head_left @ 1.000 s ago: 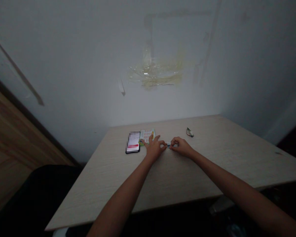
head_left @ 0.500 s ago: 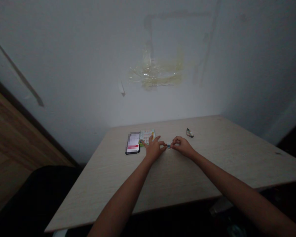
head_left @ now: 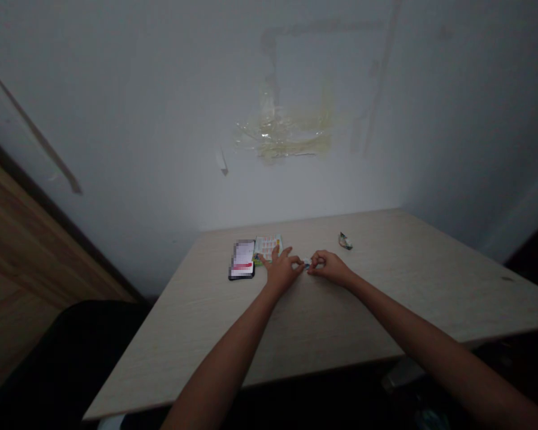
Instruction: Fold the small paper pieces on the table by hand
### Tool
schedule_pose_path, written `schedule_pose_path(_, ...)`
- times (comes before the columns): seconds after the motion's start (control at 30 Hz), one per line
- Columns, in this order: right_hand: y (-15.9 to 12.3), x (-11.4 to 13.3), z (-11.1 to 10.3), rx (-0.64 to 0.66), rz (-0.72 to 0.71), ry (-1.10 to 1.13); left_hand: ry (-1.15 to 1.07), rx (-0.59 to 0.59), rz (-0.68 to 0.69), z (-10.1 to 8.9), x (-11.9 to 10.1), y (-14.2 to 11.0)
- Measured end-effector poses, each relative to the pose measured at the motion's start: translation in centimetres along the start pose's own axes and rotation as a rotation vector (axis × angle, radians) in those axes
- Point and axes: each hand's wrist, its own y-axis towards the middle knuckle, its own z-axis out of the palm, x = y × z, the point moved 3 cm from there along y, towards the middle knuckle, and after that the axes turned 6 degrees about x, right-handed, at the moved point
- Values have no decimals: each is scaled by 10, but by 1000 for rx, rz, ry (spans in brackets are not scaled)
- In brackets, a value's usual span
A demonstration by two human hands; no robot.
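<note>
Both arms reach far out over a pale wooden table (head_left: 385,298). My left hand (head_left: 281,267) and my right hand (head_left: 329,266) meet at a tiny whitish-blue object (head_left: 306,262), too small to name, pinched between their fingertips just above the tabletop. The other fingers of my left hand are spread, and they lie over the edge of a green and white printed packet (head_left: 267,245). My right hand is curled closed around its pinch.
A phone (head_left: 242,259) with a lit screen lies left of the packet. A small crumpled wrapper (head_left: 345,241) rests to the right, near the wall. A white wall with old tape marks (head_left: 282,134) rises behind. A dark chair (head_left: 67,358) stands at lower left.
Both hands stay together at the small object; my right hand has shifted very slightly toward the left hand. Nothing else on the table has moved.
</note>
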Motion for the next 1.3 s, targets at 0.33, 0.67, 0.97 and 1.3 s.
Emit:
schedule_pose_path(0.33, 0, -5, -10, -225, 33, 2, -14, 17, 23, 0, 0, 1)
schedule_pose_path(0.67, 3, -8, -9, -160, -10, -75, -59, 29, 25, -2, 0, -3)
schedule_pose_path(0.97, 5, -7, -8, -84, -39, -138, -60, 40, 21, -2, -1, -3)
schedule_pose_path(1.3, 9, 2, -7, -167, 7, -230, -68, 77, 20, -4, -2, -2)
